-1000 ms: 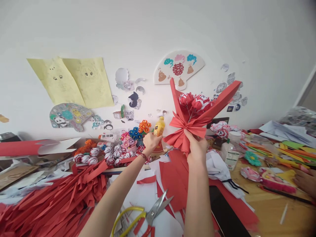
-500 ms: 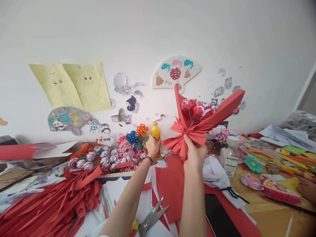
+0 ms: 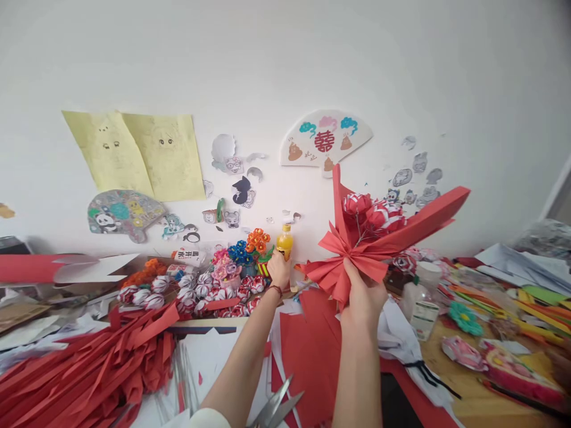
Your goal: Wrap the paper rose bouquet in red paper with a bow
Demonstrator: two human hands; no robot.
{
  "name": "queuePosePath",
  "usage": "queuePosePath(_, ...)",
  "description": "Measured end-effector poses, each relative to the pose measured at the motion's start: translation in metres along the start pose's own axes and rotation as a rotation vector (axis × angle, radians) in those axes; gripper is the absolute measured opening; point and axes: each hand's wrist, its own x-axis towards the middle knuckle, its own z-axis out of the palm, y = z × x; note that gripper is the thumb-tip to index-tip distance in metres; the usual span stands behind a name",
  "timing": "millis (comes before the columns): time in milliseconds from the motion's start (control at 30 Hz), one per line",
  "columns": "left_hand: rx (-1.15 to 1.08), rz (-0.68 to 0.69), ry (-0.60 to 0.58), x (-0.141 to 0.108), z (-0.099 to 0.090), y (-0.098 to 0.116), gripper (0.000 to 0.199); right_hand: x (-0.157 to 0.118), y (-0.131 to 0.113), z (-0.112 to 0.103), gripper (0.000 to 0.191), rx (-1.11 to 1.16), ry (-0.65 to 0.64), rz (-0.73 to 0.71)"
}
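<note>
My left hand [image 3: 279, 270] reaches to the back of the table with its fingers around a small bottle of orange drink [image 3: 284, 239]. The bottle is upright near the wall, beside several beaded flowers [image 3: 257, 240]. Closer to me, my right hand [image 3: 363, 306] pinches the gathered base of a bouquet wrapped in red paper [image 3: 332, 255]. Its pleated ends fan out below the pinch. Red and white striped paper flowers [image 3: 357, 203] on wire stems show inside the wrap, which tilts to the right.
Scissors [image 3: 274, 407] lie before me on red paper sheets [image 3: 307, 351]. A heap of red paper strips [image 3: 89, 368] covers the left side. Clear plastic bottles [image 3: 422, 312], a dark phone [image 3: 397, 401] and a turquoise flower [image 3: 464, 318] are to the right. A decorated fan [image 3: 307, 148] hangs on the wall.
The bouquet in my right hand has moved a little right and down. My left hand and the drink bottle sit slightly farther back. The whole view has shifted a little.
</note>
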Motion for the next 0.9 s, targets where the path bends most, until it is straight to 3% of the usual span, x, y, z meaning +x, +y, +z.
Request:
queuePosePath(233,-0.006,0.019,0.031,-0.003,0.008,0.0,0.036,0.003,-0.001,-0.004,0.049,0.017,0.013,0.074)
queuePosePath(667,0.001,0.056,0.042,-0.006,0.008,-0.003,0.036,0.009,0.012,-0.01,0.054,-0.124,-0.106,-0.074)
queuePosePath(900,-0.006,-0.016,0.028,-0.019,0.002,0.006,0.035,0.015,0.015,-0.013,0.054,-0.116,-0.091,-0.084)
